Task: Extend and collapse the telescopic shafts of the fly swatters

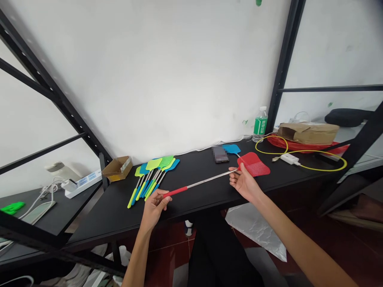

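A red plastic fly swatter (253, 164) is held above the black surface (104, 215), its red grip closed in the left hand (154, 209) and its metal shaft pinched by the right hand (243, 183) near the swatter's head. Green and blue fly swatters (152, 179) are laid at 12 o'clock from the left hand, a cardboard box (117, 168) at 10 o'clock.

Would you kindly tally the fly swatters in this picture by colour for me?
Red fly swatter: 1, held by the left hand and the right hand
Blue fly swatters: 3, one lying apart from the pile
Green and yellow-green fly swatters: 4, overlapping, so a best count
Total: 8
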Motion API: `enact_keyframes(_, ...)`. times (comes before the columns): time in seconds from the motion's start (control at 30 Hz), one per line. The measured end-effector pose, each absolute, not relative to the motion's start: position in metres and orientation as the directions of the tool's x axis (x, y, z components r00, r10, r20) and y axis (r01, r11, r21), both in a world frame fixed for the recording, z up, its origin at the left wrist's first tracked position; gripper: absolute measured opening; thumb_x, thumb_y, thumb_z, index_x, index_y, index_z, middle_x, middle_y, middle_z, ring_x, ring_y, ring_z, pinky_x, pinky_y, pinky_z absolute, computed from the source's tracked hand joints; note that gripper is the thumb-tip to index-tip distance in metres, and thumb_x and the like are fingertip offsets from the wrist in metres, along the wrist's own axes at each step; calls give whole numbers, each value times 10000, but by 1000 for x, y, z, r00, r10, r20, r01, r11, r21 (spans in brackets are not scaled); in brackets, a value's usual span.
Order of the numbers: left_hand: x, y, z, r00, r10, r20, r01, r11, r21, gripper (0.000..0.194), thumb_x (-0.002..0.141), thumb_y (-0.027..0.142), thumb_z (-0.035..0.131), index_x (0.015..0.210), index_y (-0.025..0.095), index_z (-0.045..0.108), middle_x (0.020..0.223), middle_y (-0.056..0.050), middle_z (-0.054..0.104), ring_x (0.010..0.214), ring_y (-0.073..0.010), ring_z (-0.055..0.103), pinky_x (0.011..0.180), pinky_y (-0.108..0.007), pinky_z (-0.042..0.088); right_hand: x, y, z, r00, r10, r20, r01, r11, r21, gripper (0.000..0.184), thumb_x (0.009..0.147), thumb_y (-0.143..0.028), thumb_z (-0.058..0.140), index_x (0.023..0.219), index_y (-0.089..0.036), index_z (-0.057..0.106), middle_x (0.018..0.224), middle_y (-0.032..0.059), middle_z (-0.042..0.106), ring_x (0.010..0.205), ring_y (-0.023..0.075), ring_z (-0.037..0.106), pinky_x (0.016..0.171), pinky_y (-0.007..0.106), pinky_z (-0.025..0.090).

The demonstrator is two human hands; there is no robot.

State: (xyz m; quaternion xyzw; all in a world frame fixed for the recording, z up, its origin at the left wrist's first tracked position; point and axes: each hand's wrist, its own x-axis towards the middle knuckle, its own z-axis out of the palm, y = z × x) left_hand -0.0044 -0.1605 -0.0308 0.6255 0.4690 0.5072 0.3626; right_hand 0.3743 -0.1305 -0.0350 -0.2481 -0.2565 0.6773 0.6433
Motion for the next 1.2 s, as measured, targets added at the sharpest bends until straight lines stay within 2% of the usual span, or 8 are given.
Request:
enact_keyframes(0.2, -11, -160, -33, -13, 939, 343, 108, -340, 934, 289, 854, 406, 722, 1019, 185, 636, 775, -24, 690, 531, -106, 502, 535, -255, 423, 362, -130, -37, 53, 998, 41, -598, 65, -799, 442, 752, -592, 813, 766, -165, 701, 586, 6, 591, 431, 64, 405, 376, 203, 297)
enact_keyframes(0.33, -15, -158, -36, -28, 943, 332, 0, -333, 943, 293, 856, 411, 722, 1018, 185, 631, 704, -4, 653, 534, -107, 495, 525, -242, 402, 355, -133, -37, 116, 992, 43, -528, 98, -844, 504, 749, -627, 797, 639, -176, 602, 504, -29, 476, 395, 47, 324, 361, 210, 222)
enact_keyframes(0.53, -12, -159, -34, -11, 956, 293, -25, -293, 956, 283, 879, 434, 699, 970, 174, 635, 666, -7, 632, 554, -115, 496, 534, -240, 401, 355, -137, -36, 91, 993, 70, -478, 105, -872, 620, 762, -598, 789, 514, -206, 379, 464, -88, 241, 409, 43, 200, 390, 221, 185)
enact_keyframes(0.77, -9, -158, -35, -42, 949, 313, 97, -308, 947, 307, 913, 482, 634, 891, 177, 615, 643, -3, 607, 524, -121, 488, 514, -243, 400, 356, -133, -39, 100, 991, 91, -473, 128, -872, 642, 705, -532, 844, 519, -223, 313, 470, -96, 225, 428, 49, 161, 394, 231, 146)
enact_keyframes(1.0, 0, -160, -34, -141, 932, 333, 194, -304, 933, 400, 962, 448, 535, 648, 203, 503, 566, 3, 507, 497, -119, 442, 477, -240, 382, 354, -134, -40, 142, 988, 64, -474, 125, -872, 569, 678, -516, 859, 556, -214, 392, 467, -100, 241, 421, 41, 170, 390, 222, 136)
enact_keyframes(1.2, 2, -158, -37, -287, 925, 248, 237, -182, 954, 494, 942, 499, 551, 565, 222, 391, 458, 35, 366, 422, -110, 332, 401, -239, 256, 351, -134, -39, 142, 988, 55, -479, 118, -870, 633, 651, -532, 876, 533, -209, 345, 466, -100, 226, 416, 32, 166, 377, 204, 143)
